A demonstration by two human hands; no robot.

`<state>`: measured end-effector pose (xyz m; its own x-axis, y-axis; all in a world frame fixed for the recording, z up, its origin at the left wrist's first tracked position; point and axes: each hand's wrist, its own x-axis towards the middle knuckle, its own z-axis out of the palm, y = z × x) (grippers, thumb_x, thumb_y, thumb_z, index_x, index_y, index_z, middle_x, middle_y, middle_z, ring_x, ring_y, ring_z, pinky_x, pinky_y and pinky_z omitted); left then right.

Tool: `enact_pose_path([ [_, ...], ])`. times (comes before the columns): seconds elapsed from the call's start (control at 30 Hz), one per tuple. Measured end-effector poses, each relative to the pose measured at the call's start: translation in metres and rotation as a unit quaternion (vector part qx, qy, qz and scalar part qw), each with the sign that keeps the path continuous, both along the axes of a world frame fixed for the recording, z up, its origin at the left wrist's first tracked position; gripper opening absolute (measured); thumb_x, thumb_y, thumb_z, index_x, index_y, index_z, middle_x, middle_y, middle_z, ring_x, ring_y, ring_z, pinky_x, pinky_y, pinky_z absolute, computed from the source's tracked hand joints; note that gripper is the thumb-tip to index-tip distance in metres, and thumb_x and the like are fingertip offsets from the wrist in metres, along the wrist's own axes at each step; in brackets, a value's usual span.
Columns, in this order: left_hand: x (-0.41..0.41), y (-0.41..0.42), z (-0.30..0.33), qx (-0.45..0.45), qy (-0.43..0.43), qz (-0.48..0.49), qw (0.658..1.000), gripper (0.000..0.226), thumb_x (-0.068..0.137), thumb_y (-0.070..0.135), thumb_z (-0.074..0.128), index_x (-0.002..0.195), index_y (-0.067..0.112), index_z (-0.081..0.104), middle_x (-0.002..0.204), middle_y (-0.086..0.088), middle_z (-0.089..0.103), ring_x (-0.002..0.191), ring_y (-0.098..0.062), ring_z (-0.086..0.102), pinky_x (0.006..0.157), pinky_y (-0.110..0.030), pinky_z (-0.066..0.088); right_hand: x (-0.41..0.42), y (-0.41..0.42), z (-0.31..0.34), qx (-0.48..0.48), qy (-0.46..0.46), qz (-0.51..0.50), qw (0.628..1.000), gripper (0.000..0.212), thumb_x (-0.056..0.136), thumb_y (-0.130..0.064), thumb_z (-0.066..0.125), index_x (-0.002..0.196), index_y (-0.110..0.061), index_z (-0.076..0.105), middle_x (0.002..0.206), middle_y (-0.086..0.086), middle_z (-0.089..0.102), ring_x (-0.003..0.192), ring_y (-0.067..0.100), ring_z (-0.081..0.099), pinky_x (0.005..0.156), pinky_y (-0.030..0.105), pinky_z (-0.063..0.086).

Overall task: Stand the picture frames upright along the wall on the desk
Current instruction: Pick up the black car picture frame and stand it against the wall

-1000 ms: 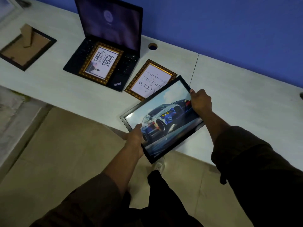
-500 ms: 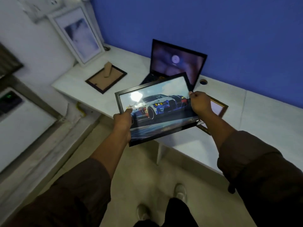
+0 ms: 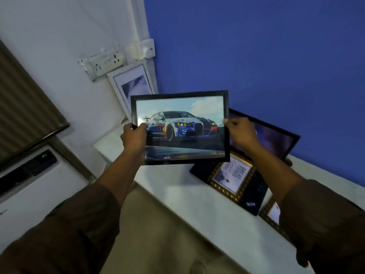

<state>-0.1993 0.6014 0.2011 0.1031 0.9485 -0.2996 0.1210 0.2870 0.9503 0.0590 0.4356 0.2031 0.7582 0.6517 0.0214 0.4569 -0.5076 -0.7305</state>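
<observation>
A black-framed car picture (image 3: pixel 183 123) hangs in the air above the left end of the white desk (image 3: pixel 197 196), almost upright and facing me. My left hand (image 3: pixel 134 136) grips its left edge and my right hand (image 3: pixel 240 131) grips its right edge. Behind it a white textured frame (image 3: pixel 131 82) leans upright against the white wall in the corner. A gold-bordered frame with text (image 3: pixel 232 176) lies flat on the laptop keyboard. Another gold-bordered frame (image 3: pixel 271 213) lies flat on the desk, partly hidden by my right sleeve.
An open black laptop (image 3: pixel 264 139) sits on the desk against the blue wall. A power socket strip (image 3: pixel 106 63) is fixed on the white wall above the desk corner. A white appliance with a green display (image 3: pixel 35 171) stands to the left, below a blind.
Both hands have raised the car picture from a low tilt over the desk edge to nearly upright, carrying it left toward the corner. My view has swung left and up.
</observation>
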Motion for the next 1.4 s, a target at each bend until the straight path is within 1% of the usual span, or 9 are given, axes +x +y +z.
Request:
enact_pose_path([
  [0.2, 0.035, 0.084, 0.029, 0.067, -0.029, -0.02, 0.997, 0.041, 0.081, 0.033, 0.068, 0.12, 0.023, 0.062, 0.122, -0.005, 0.069, 0.106, -0.025, 0.069, 0.093, -0.046, 0.06, 0.032, 0.071, 0.025, 0.014, -0.021, 0.015, 1.0, 0.038, 0.098, -0.03, 0.058, 0.08, 0.002, 0.066, 0.069, 0.011, 0.061, 0.069, 0.026, 0.056, 0.057, 0.031, 0.035],
  [0.43, 0.101, 0.19, 0.039, 0.132, -0.062, -0.098, 0.985, 0.015, 0.085, 0.031, 0.066, 0.1, 0.034, 0.068, 0.108, 0.004, 0.076, 0.107, -0.024, 0.071, 0.096, -0.05, 0.057, 0.072, 0.146, 0.036, 0.004, -0.048, -0.022, 0.999, 0.042, 0.099, -0.031, 0.057, 0.084, 0.008, 0.065, 0.07, 0.012, 0.058, 0.066, 0.025, 0.051, 0.05, 0.024, 0.032],
  [0.67, 0.192, 0.309, -0.014, 0.078, -0.042, -0.229, 0.969, 0.044, 0.077, 0.029, 0.067, 0.121, 0.02, 0.067, 0.116, -0.005, 0.075, 0.11, -0.03, 0.07, 0.093, -0.045, 0.057, 0.123, 0.215, 0.007, -0.03, -0.017, -0.146, 0.989, 0.043, 0.096, -0.032, 0.06, 0.079, 0.008, 0.062, 0.069, 0.015, 0.056, 0.068, 0.029, 0.054, 0.048, 0.029, 0.032],
  [0.83, 0.243, 0.351, -0.049, 0.049, -0.024, -0.303, 0.951, 0.036, 0.09, 0.016, 0.061, 0.126, 0.015, 0.059, 0.111, -0.001, 0.067, 0.102, -0.024, 0.063, 0.078, -0.035, 0.05, 0.148, 0.254, -0.027, -0.051, 0.064, -0.226, 0.971, 0.038, 0.092, -0.036, 0.066, 0.099, 0.001, 0.068, 0.091, 0.015, 0.068, 0.091, 0.035, 0.066, 0.063, 0.031, 0.041],
  [0.97, 0.277, 0.379, -0.087, 0.038, -0.006, -0.331, 0.943, 0.029, 0.093, 0.008, 0.059, 0.12, 0.017, 0.059, 0.107, 0.0, 0.067, 0.1, -0.024, 0.063, 0.069, -0.029, 0.052, 0.152, 0.282, -0.057, -0.032, 0.12, -0.271, 0.954, 0.038, 0.094, -0.034, 0.066, 0.112, -0.001, 0.062, 0.099, 0.01, 0.06, 0.085, 0.025, 0.056, 0.05, 0.026, 0.036],
  [1.03, 0.291, 0.392, -0.108, 0.026, 0.012, -0.342, 0.939, 0.035, 0.09, 0.008, 0.06, 0.125, 0.013, 0.062, 0.111, -0.003, 0.068, 0.105, -0.025, 0.065, 0.08, -0.035, 0.056, 0.156, 0.293, -0.075, -0.011, 0.154, -0.296, 0.943, 0.043, 0.094, -0.035, 0.065, 0.12, -0.001, 0.06, 0.109, 0.012, 0.064, 0.087, 0.025, 0.056, 0.059, 0.027, 0.042],
  [1.17, 0.308, 0.404, -0.135, 0.003, 0.031, -0.359, 0.933, 0.039, 0.091, 0.005, 0.059, 0.13, 0.007, 0.062, 0.107, -0.001, 0.07, 0.088, -0.012, 0.064, 0.061, -0.016, 0.051, 0.161, 0.307, -0.101, 0.026, 0.201, -0.338, 0.919, 0.043, 0.09, -0.034, 0.065, 0.12, -0.003, 0.062, 0.116, 0.013, 0.067, 0.093, 0.027, 0.063, 0.072, 0.032, 0.05],
  [1.27, 0.317, 0.406, -0.153, -0.022, 0.031, -0.367, 0.929, 0.039, 0.094, 0.007, 0.058, 0.133, 0.013, 0.06, 0.103, 0.006, 0.067, 0.087, -0.006, 0.061, 0.068, -0.022, 0.047, 0.162, 0.314, -0.117, 0.04, 0.228, -0.368, 0.9, 0.042, 0.09, -0.03, 0.066, 0.123, -0.005, 0.058, 0.113, 0.008, 0.064, 0.097, 0.026, 0.062, 0.079, 0.035, 0.052],
  [1.4, 0.329, 0.41, -0.171, -0.046, 0.03, -0.401, 0.914, 0.044, 0.095, 0.013, 0.06, 0.138, 0.02, 0.056, 0.127, -0.003, 0.066, 0.114, -0.023, 0.063, 0.095, -0.038, 0.053, 0.169, 0.316, -0.136, 0.028, 0.239, -0.386, 0.891, 0.046, 0.087, -0.029, 0.069, 0.127, -0.008, 0.058, 0.122, 0.013, 0.067, 0.107, 0.033, 0.065, 0.089, 0.042, 0.056],
])
